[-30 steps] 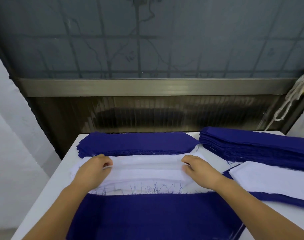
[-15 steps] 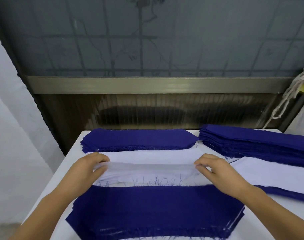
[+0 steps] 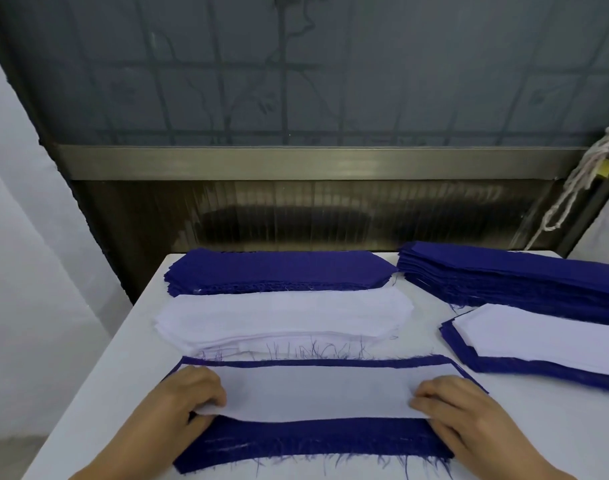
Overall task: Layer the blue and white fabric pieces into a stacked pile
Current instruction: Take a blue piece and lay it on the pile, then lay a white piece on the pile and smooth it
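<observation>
1. Fingers of my left hand [image 3: 183, 398] curl over the left end of a white piece [image 3: 316, 393], thumb side pinching its near corner; the fingers of my right hand [image 3: 458, 410] curl over the right end and grip it the same way.
2. That white piece lies across a blue piece [image 3: 313, 441] at the near edge of the tabletop [image 3: 98, 393]. A thin blue margin shows along its far side and a broad blue band along its near side, so I judge it not yet centred.
3. Done so far, as I read it: a finished pile [image 3: 545, 344] with white on top of blue sits at the right edge, several blue layers showing at its rim.
4. Left to do: a thick white stack [image 3: 282, 318] lies just beyond my working pair, mid-tabletop, and a blue stack [image 3: 278, 271] lies behind it at the far edge. A taller blue stack [image 3: 510, 282] fills the far right corner.
5. Judging by those supplies, I am early to midway; many pairs remain.
6. Next I would settle this white piece square, then move the pair onto the right-hand pile.
</observation>
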The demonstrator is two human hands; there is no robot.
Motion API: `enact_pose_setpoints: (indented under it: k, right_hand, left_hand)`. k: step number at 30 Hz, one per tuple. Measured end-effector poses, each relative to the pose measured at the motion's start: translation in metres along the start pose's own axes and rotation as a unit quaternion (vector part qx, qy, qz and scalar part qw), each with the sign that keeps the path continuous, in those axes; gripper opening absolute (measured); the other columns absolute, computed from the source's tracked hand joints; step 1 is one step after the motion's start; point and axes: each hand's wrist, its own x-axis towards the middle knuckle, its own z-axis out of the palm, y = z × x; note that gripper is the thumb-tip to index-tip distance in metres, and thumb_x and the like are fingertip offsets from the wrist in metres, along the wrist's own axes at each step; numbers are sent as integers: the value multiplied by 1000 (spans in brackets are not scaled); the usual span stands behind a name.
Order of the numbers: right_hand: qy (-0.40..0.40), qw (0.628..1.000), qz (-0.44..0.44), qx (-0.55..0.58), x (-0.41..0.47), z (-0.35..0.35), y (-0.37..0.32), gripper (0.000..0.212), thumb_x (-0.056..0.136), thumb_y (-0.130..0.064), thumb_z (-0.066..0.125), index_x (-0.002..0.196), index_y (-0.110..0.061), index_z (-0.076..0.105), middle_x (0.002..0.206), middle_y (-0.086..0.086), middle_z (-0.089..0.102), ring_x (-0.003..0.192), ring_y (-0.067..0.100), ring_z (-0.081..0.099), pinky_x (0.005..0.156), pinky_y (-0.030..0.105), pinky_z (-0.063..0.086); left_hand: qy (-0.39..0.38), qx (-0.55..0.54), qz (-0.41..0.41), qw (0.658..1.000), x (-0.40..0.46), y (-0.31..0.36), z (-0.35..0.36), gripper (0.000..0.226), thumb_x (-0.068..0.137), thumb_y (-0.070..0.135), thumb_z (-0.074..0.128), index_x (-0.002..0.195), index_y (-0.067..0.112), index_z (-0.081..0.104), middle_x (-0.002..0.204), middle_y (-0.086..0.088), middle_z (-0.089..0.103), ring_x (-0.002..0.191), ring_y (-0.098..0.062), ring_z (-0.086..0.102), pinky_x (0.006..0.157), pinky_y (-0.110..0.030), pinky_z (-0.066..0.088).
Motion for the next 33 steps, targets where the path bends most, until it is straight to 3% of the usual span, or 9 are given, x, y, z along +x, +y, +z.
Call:
enact_pose_setpoints:
  k: [3,6,9,15,22,26,29,33]
  right_hand:
    - [-26,1000,-5,1,1,-3,-3,41,101,-34,38,95,-22,77,99,-7,68,88,8,63,75,24,51]
    - [-52,998,27,10,2,-9,-5,29,92,-40,51,93,-26,77,99,-12,66,88,5,63,76,21,50]
    - [-55,997,53,21,11,-10,-13,28,85,-45,55,92,-27,75,98,-16,64,88,-1,56,80,15,44]
    - [-107,992,56,44,40,8,-33,8,88,-30,66,95,-26,68,94,-16,58,82,2,55,73,17,47]
    - [-148,977,142,64,21,-8,3,9,89,-29,67,97,-31,62,98,-24,52,90,0,54,83,16,41]
    - [-186,969,154,62,25,-18,15,12,88,-29,67,90,-36,59,92,-24,52,87,0,54,80,18,43]
    - [-219,961,161,45,42,-17,17,18,88,-27,64,83,-40,53,87,-22,53,84,1,54,74,17,44]
    - [-155,972,160,70,82,2,17,8,93,-23,61,90,-31,60,91,-21,53,88,0,53,74,16,45]
  left_hand:
    - [-36,-8,-32,999,-5,-4,2,35,70,2,79,74,34,64,79,24,58,77,4,53,67,-10,42]
    - [-64,-21,-45,997,-9,-2,1,20,79,23,71,74,39,60,83,21,59,80,-3,55,70,-17,44]
    - [-67,-44,-61,995,-3,1,0,9,83,41,65,75,41,62,89,22,59,88,0,55,77,-12,41]
    - [-82,-47,-42,995,29,17,34,7,89,44,58,89,37,60,93,23,53,92,5,49,80,-15,43]
    - [-104,-47,-80,990,12,-14,21,10,84,42,65,83,37,56,96,22,53,93,-1,52,82,-19,43]
    - [-124,-28,-103,987,10,-28,4,14,81,33,72,79,37,59,95,22,56,90,1,54,80,-15,42]
    - [-139,-1,-131,982,24,-29,2,11,83,31,66,75,36,60,86,19,58,85,1,55,76,-16,45]
    - [-72,63,-109,989,70,-12,21,6,91,38,59,85,39,60,86,25,50,80,5,50,72,-10,44]
